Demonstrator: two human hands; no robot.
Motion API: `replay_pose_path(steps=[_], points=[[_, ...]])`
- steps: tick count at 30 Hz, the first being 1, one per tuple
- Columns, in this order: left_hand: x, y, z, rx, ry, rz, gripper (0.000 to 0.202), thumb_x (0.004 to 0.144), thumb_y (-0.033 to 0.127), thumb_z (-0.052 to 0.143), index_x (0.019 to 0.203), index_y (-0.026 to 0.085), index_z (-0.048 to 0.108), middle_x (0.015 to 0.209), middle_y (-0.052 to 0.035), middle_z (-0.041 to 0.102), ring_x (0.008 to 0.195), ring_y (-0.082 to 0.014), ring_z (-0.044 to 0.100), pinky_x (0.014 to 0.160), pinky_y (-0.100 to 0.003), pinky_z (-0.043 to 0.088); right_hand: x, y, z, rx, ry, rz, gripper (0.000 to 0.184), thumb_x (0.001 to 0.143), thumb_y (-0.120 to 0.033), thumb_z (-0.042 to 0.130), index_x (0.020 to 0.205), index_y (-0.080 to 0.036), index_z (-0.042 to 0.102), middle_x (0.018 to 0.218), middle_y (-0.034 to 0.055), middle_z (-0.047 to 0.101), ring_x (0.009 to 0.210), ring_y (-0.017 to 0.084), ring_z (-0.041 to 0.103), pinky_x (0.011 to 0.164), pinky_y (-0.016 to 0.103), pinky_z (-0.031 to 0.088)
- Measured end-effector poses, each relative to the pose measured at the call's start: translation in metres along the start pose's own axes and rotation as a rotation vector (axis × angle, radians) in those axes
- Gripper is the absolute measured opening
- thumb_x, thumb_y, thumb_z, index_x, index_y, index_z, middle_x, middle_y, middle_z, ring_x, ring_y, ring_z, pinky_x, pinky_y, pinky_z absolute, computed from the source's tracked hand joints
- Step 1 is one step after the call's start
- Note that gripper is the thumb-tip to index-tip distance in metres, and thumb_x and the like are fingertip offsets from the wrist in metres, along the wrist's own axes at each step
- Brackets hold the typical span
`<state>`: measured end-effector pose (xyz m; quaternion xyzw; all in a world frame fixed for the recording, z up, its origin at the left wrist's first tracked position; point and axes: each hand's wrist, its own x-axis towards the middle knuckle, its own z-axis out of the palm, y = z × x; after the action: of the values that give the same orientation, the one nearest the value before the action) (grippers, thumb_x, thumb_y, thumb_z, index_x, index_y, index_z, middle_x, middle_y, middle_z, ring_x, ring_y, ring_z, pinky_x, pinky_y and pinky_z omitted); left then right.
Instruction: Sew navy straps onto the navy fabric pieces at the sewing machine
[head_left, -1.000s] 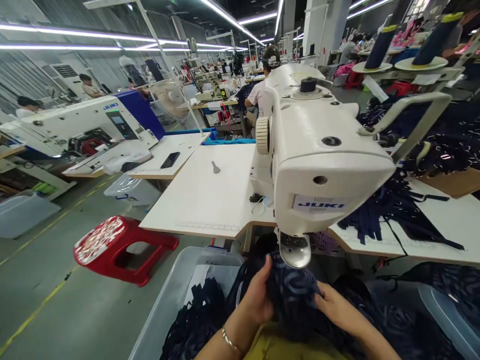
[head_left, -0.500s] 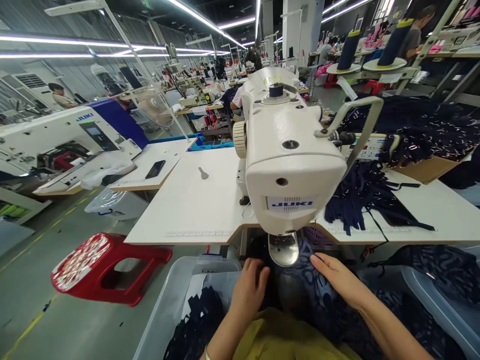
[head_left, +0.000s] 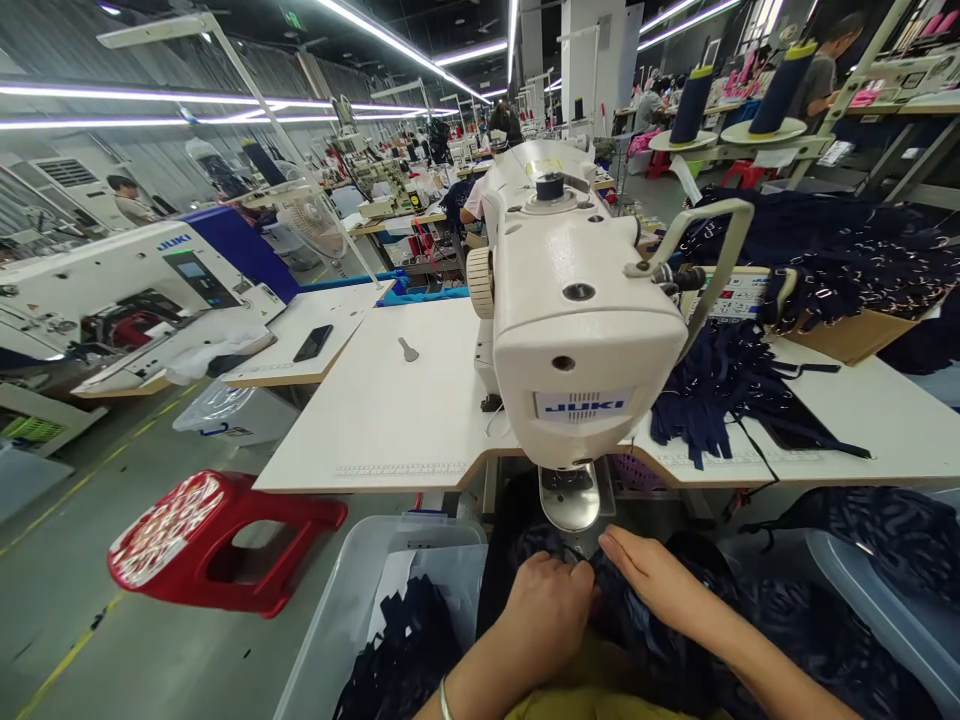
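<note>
Sewing machine (head_left: 585, 340): white, marked JUKI, its narrow end towards the person at work; I place everything else by it

Dark patterned fabric (head_left: 628, 612): navy, bunched around and under the person's two hands, just below the machine's rounded metal piece (head_left: 571, 500); whether cloth and metal touch, I cannot tell

Left hand (head_left: 551, 605): below the machine, knuckles up, fingers curled in and seemingly closed on the fabric

Right hand (head_left: 651, 572): below the machine and a little to its right, flatter, fingers together and pointing towards the metal; it lies at the fabric, but whether it pinches any is not clear

Feel of the cloth: judging by its folds, light, soft and limp, more likely to crease or slip than to break

Best hold: I would say a fingertip pinch on the edge nearest the machine, one hand on each side, so the folds can be drawn smooth

Strips bin (head_left: 319, 625): clear plastic, below and left of the machine, with dark strips (head_left: 405, 640) inside

Hidden: the left fingertips, behind the fist; the needle area, which I cannot make out under the machine

Cut off: both forearms and the strips bin, at the bottom edge

Hard to tell: where the fabric ends, since it merges with dark cloth right of the machine
</note>
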<state>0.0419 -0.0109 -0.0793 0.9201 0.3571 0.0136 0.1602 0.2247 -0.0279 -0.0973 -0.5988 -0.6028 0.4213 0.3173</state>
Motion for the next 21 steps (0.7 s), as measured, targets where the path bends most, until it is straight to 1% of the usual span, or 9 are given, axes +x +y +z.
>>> replay_pose_path(steps=[2, 5, 7, 10, 11, 14, 16, 19, 21], points=[[0.001, 0.000, -0.001, -0.003, 0.012, -0.037, 0.018, 0.094, 0.022, 0.045, 0.084, 0.016, 0.058, 0.069, -0.0081, 0.065, 0.065, -0.0239, 0.064, 0.069, -0.038, 0.049, 0.005, 0.002, -0.003, -0.021, 0.060, 0.014, 0.040, 0.090, -0.055, 0.041, 0.067, -0.024, 0.046, 0.060, -0.0014, 0.050, 0.057, 0.018, 0.049, 0.058, 0.030, 0.039], [0.004, 0.001, -0.005, -0.018, 0.045, -0.079, 0.021, 0.096, 0.029, 0.044, 0.088, 0.015, 0.058, 0.078, -0.0099, 0.067, 0.073, -0.0254, 0.065, 0.071, -0.039, 0.049, 0.010, -0.007, -0.007, 0.020, 0.136, 0.022, 0.040, 0.092, -0.057, 0.036, 0.071, -0.024, 0.046, 0.064, -0.0009, 0.051, 0.063, 0.019, 0.052, 0.062, 0.030, 0.042], [0.005, 0.003, -0.006, -0.033, 0.051, -0.060, 0.020, 0.095, 0.030, 0.045, 0.095, 0.014, 0.058, 0.087, -0.0117, 0.067, 0.080, -0.0256, 0.065, 0.075, -0.038, 0.050, 0.009, -0.018, -0.009, 0.174, 0.121, 0.044, 0.041, 0.094, -0.056, 0.034, 0.076, -0.023, 0.050, 0.067, -0.0005, 0.055, 0.067, 0.018, 0.056, 0.065, 0.028, 0.045], [0.006, 0.007, -0.002, -0.032, 0.035, -0.018, 0.022, 0.093, 0.020, 0.041, 0.104, 0.011, 0.057, 0.095, -0.0156, 0.067, 0.087, -0.0263, 0.065, 0.081, -0.039, 0.050, 0.004, -0.024, -0.003, 0.372, 0.091, 0.084, 0.045, 0.095, -0.058, 0.033, 0.082, -0.021, 0.056, 0.067, 0.0004, 0.059, 0.067, 0.018, 0.059, 0.065, 0.028, 0.048], [0.006, 0.008, 0.000, -0.025, 0.028, -0.019, 0.022, 0.092, 0.017, 0.040, 0.103, 0.010, 0.058, 0.093, -0.0165, 0.067, 0.086, -0.0271, 0.065, 0.082, -0.041, 0.050, 0.002, -0.021, 0.001, 0.314, 0.127, 0.064, 0.047, 0.094, -0.059, 0.033, 0.078, -0.021, 0.055, 0.065, 0.0009, 0.059, 0.065, 0.019, 0.059, 0.063, 0.028, 0.048], [0.007, 0.011, 0.008, -0.012, 0.008, -0.044, 0.018, 0.090, 0.015, 0.044, 0.092, 0.010, 0.061, 0.081, -0.0158, 0.066, 0.076, -0.0278, 0.066, 0.078, -0.044, 0.050, 0.000, -0.004, 0.016, -0.067, 0.308, -0.074, 0.052, 0.092, -0.062, 0.030, 0.068, -0.022, 0.052, 0.064, 0.0040, 0.059, 0.061, 0.020, 0.058, 0.059, 0.031, 0.046], [0.007, 0.011, 0.010, -0.031, -0.002, -0.054, 0.016, 0.089, 0.016, 0.046, 0.088, 0.012, 0.062, 0.077, -0.0142, 0.066, 0.071, -0.0266, 0.066, 0.075, -0.042, 0.051, 0.000, 0.008, 0.021, -0.231, 0.351, -0.137, 0.052, 0.093, -0.060, 0.028, 0.069, -0.023, 0.056, 0.067, 0.0063, 0.061, 0.062, 0.022, 0.060, 0.059, 0.032, 0.046], [0.003, 0.009, 0.002, -0.084, 0.019, -0.087, 0.021, 0.092, 0.031, 0.049, 0.093, 0.013, 0.061, 0.078, -0.0121, 0.067, 0.072, -0.0265, 0.066, 0.074, -0.042, 0.052, 0.001, 0.010, 0.015, -0.307, 0.290, -0.182, 0.046, 0.096, -0.052, 0.030, 0.085, -0.023, 0.064, 0.082, 0.0087, 0.070, 0.074, 0.024, 0.067, 0.064, 0.032, 0.049], [-0.002, 0.005, -0.011, -0.201, 0.109, -0.099, 0.042, 0.089, 0.048, 0.057, 0.113, 0.013, 0.057, 0.099, -0.0148, 0.067, 0.091, -0.0291, 0.064, 0.082, -0.042, 0.050, -0.002, -0.004, 0.004, -0.273, 0.166, -0.201, 0.038, 0.096, -0.047, 0.037, 0.090, -0.023, 0.066, 0.087, 0.0068, 0.072, 0.079, 0.024, 0.068, 0.068, 0.030, 0.050]])
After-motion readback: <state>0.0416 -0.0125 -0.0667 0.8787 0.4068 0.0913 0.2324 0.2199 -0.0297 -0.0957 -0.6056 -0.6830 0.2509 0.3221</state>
